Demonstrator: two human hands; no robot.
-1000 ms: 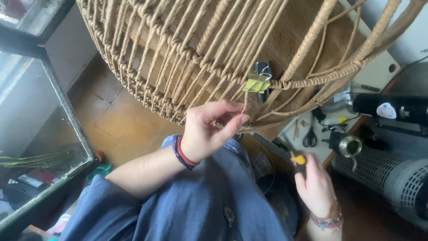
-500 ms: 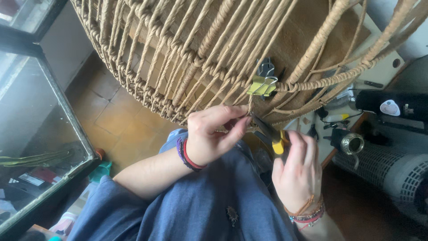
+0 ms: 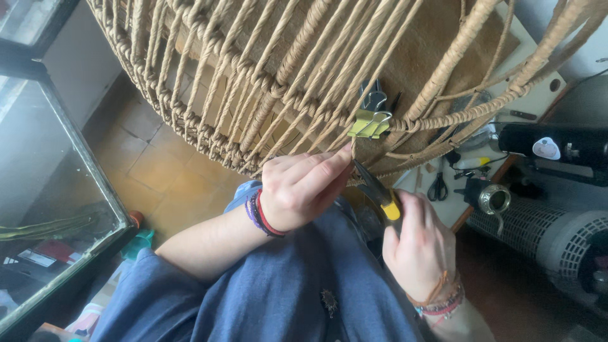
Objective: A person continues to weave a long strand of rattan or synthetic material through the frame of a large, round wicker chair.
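Right hand [image 3: 421, 244] has brought pliers [image 3: 378, 192] up to the cord | left hand [image 3: 303, 187] pinches cord [image 3: 352, 150] taut for them | clip [image 3: 370, 121] pins weave

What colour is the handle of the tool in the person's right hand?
Yellow and black, seen in the head view: the tool in the right hand.

The woven rope frame [image 3: 266, 82] fills the upper part of the view, and a binder clip [image 3: 370, 121] sits on its lower rim. Just below the clip, the left hand [image 3: 301, 187] touches a strand. To its right, the right hand [image 3: 421, 244] holds pliers [image 3: 379, 190], which point up toward the left fingers. A glass tank [image 3: 57, 209] stands far left; scissors [image 3: 438, 187] lie on the tabletop [image 3: 453, 212] at right, with a perforated cylinder [image 3: 551, 237] beyond it.
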